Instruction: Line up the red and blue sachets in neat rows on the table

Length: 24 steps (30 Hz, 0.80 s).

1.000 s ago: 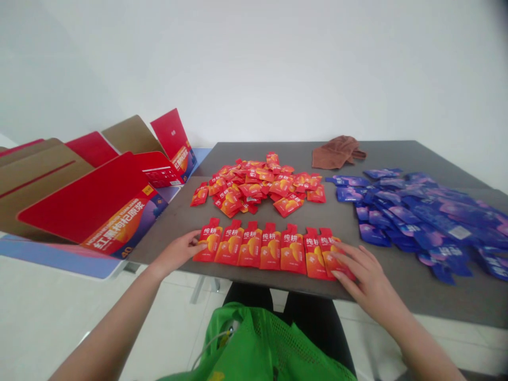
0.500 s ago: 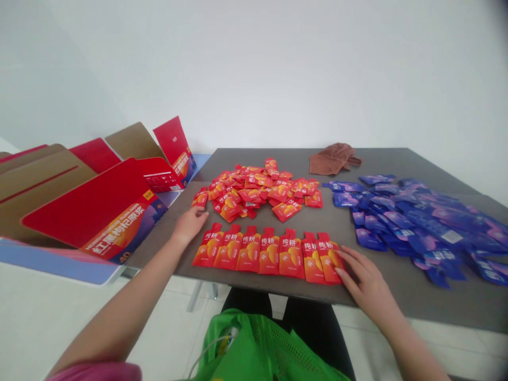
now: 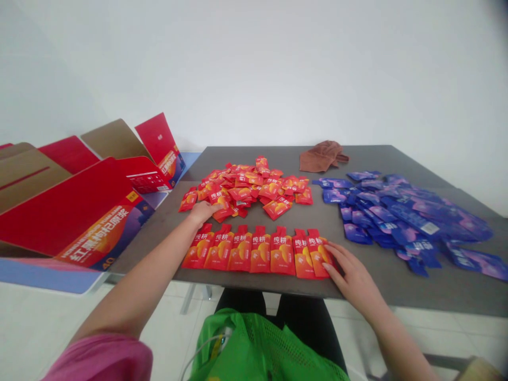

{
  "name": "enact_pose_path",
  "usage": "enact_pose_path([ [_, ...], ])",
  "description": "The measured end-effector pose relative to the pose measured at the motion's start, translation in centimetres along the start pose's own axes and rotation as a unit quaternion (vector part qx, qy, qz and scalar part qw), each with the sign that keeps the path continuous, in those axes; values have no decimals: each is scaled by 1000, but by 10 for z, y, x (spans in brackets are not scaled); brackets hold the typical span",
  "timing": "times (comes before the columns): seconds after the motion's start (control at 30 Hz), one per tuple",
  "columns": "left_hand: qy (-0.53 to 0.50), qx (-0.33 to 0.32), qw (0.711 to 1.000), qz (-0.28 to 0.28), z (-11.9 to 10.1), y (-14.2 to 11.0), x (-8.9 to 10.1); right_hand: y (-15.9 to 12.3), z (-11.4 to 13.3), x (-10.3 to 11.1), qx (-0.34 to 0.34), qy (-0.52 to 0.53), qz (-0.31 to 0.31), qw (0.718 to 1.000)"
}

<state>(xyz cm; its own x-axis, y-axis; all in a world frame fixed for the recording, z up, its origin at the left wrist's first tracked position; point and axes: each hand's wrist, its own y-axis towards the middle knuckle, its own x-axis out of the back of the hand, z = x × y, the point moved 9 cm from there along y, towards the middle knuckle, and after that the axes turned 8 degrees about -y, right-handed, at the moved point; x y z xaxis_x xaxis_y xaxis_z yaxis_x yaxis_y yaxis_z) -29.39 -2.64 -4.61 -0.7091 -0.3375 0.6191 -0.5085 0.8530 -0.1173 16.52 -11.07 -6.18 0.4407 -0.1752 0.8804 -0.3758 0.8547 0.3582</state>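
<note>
The person's left hand (image 3: 203, 212) is reaching across the desk (image 3: 369, 280) and is resting palm down on the near edge of a loose pile of red spouted sachets (image 3: 246, 190), with its fingers (image 3: 213, 208) lying close together on the sachets; whether they are pinching one, I cannot tell. The right hand (image 3: 352, 271) is lying open on the desk, its fingers (image 3: 332, 258) spread and touching the right end of a neat row of seven red sachets (image 3: 257, 253). That row is lying along the desk's near edge, just below the pile, with the sachets side by side, their spouts pointing away from the person and the last few overlapping slightly. To the right, a loose spread of blue-purple sachets (image 3: 400, 219) is covering much of the desk, and a crumpled brown towel (image 3: 321, 156) is lying at the far edge. Flattened red and kraft-brown cartons (image 3: 95, 211) are leaning beside the desk's left side. A green mesh bag (image 3: 257, 352) is sitting on the person's lap, and a pink sleeve (image 3: 101, 360) is showing on the left arm.
</note>
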Motion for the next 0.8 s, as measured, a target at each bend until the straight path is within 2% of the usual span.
enact_pose_path([
  [0.1,-60,-15,998,-1,-6,-12,7,-1,-1,-2,2,-4,7,1000],
  [0.23,-132,-23,991,17,0,-35,33,-2,-3,-4,4,-6,18,1000],
  [0.37,-265,24,964,8,41,-64,74,-3,-3,-5,6,-3,21,1000],
  [0.43,-280,55,958,-2,67,-78,92,-2,-3,-5,2,0,19,1000],
  [0.53,-277,103,955,-11,100,-97,109,-1,-3,-3,-8,6,15,1000],
  [0.6,-281,131,950,-32,115,-107,116,-1,-2,-2,-14,9,15,1000],
  [0.67,-291,144,945,-41,121,-114,118,0,-1,-2,-17,13,16,1000],
  [0.8,-319,143,936,-44,112,-119,113,-1,1,-2,-20,9,21,1000],
])
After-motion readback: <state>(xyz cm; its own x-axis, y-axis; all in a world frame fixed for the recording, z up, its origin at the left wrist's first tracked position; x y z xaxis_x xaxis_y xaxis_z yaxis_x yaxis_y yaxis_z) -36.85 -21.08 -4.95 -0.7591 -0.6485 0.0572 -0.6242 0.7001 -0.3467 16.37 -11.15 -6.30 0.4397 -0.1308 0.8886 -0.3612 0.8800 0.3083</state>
